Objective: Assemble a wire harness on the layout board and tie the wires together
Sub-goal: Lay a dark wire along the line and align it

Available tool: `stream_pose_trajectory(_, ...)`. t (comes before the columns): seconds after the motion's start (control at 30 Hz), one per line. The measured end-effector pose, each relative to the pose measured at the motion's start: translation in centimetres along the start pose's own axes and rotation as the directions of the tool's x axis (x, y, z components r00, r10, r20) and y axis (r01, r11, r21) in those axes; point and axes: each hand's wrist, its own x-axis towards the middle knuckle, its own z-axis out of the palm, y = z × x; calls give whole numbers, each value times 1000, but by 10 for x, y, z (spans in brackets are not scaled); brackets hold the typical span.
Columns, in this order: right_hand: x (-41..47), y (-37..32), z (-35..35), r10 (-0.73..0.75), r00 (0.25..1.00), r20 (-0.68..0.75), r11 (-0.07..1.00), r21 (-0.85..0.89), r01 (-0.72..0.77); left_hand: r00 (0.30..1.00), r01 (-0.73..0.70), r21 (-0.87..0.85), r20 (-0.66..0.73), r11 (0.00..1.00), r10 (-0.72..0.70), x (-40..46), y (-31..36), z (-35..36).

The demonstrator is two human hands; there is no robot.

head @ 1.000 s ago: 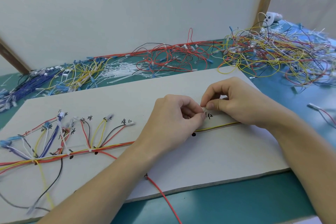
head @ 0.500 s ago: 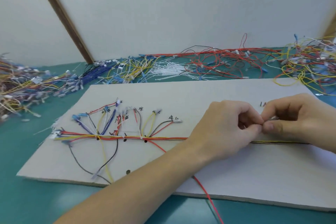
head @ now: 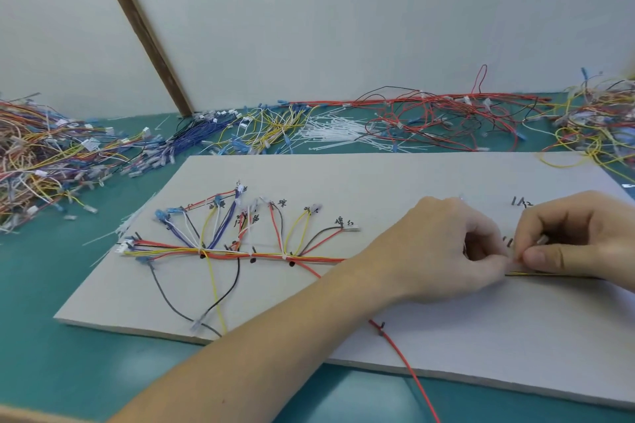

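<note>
A grey layout board (head: 378,178) lies on the teal table. Along it runs a wire harness (head: 261,255) of red, yellow, blue and black wires, bound with white ties at three spots, with branches fanning up to handwritten labels. My left hand (head: 446,251) and my right hand (head: 580,237) meet over the harness trunk at the board's right part. Both pinch a small white cable tie (head: 515,263) around the trunk. A loose red wire (head: 409,367) trails off the board's front edge.
Loose white cable ties (head: 336,134) lie behind the board. Piles of spare wires sit along the back wall: mixed colours at far left (head: 44,161), blue and yellow (head: 220,137), red (head: 446,117), and yellow-red at far right (head: 598,120). A wooden strut (head: 137,27) leans against the wall.
The view has swung left, so the board's left end and the far-left wire pile show now. Both hands stay pinched together on the tie at the same spot of the trunk.
</note>
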Motion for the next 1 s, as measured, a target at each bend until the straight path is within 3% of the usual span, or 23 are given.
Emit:
stream_pose_trajectory(0.67, -4, -6, -1, 49, 999, 13, 999, 21, -49, 1000, -15, -52, -24, 999, 14, 0, -5, 4)
stream_pose_trajectory(1.0, -7, -15, 3, 117, 993, -30, 993, -4, -117, 997, 82, -18, -15, 997, -82, 1, -3, 6)
